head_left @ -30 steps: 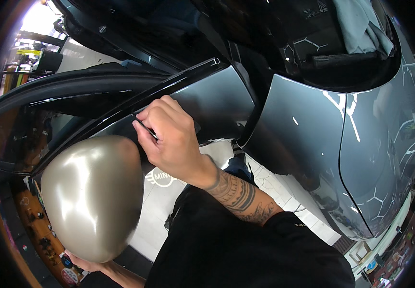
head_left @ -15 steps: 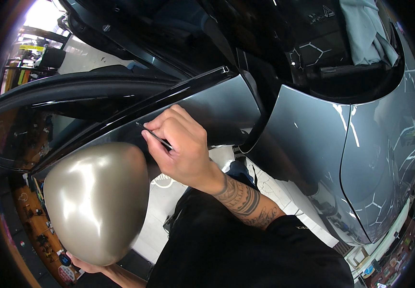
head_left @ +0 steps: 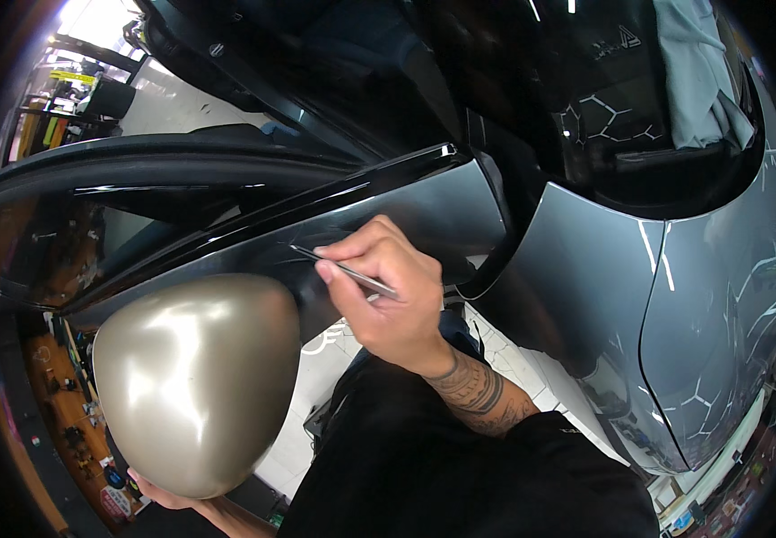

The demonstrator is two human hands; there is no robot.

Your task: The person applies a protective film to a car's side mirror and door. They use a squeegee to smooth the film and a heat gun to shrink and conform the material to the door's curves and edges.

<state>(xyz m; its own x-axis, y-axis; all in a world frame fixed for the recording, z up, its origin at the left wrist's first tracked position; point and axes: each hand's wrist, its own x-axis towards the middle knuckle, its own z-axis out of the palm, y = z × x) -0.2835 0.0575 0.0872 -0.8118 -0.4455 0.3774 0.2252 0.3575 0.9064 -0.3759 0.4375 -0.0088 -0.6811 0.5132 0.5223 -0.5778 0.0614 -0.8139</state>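
Observation:
My left hand [head_left: 165, 493] is under the lower edge of a smooth, rounded champagne-coloured shell [head_left: 195, 386], shaped like a car mirror cover. Its fingers are mostly hidden behind the shell. In a pinch grip, my right hand [head_left: 388, 287] has a slim, dark metal pen-like tool [head_left: 357, 276]. The thin tip of that tool points left, above the shell's upper right edge and in front of the car's grey door panel [head_left: 433, 211]. Whether the tip touches the panel I cannot tell.
An open car door with its window frame [head_left: 182, 157] spans the left. To the right are a glossy grey fender [head_left: 576, 278] and a windscreen area with a grey cloth [head_left: 697, 72]. A wooden workbench with small items [head_left: 69, 403] stands at far left.
My right hand has moved right and slightly down, away from the door's upper edge, and more of the tool shows. The whole view has shifted a little; the shell stays in my left hand.

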